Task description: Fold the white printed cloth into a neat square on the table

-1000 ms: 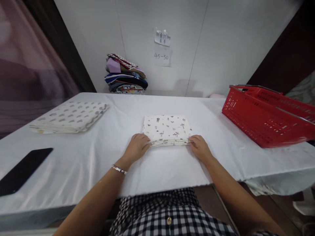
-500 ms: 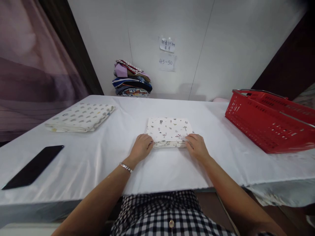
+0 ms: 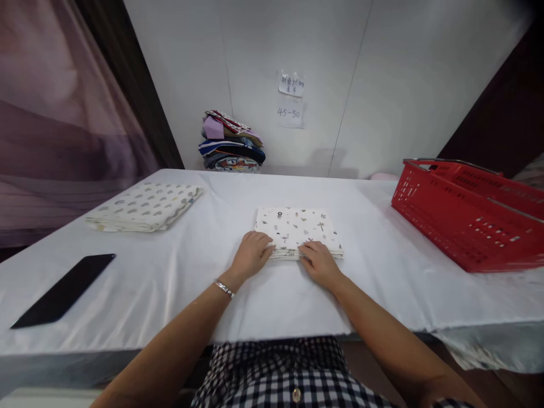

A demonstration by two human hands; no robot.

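A white folded cloth (image 3: 297, 225) with small plant and animal prints lies flat on the table in front of me, its stacked layers showing along the near edge. My left hand (image 3: 252, 255) grips its near left corner, fingers over the top and thumb at the front edge. Around the middle of that same edge, right of centre, my right hand (image 3: 322, 264) pinches the layers with bent fingers. The cloth's near right corner is uncovered.
A second folded cloth (image 3: 148, 207) with grey shapes lies at the left, behind a flat black board (image 3: 63, 290). Red plastic basket (image 3: 467, 218) stands at the right. Against the wall is a pile of folded fabrics (image 3: 232, 141). The table's white cover (image 3: 289, 311) reaches the near edge.
My right hand has slid left along the near edge, from the right corner towards the middle. The left hand stays at its corner, reaching slightly further over the cloth.
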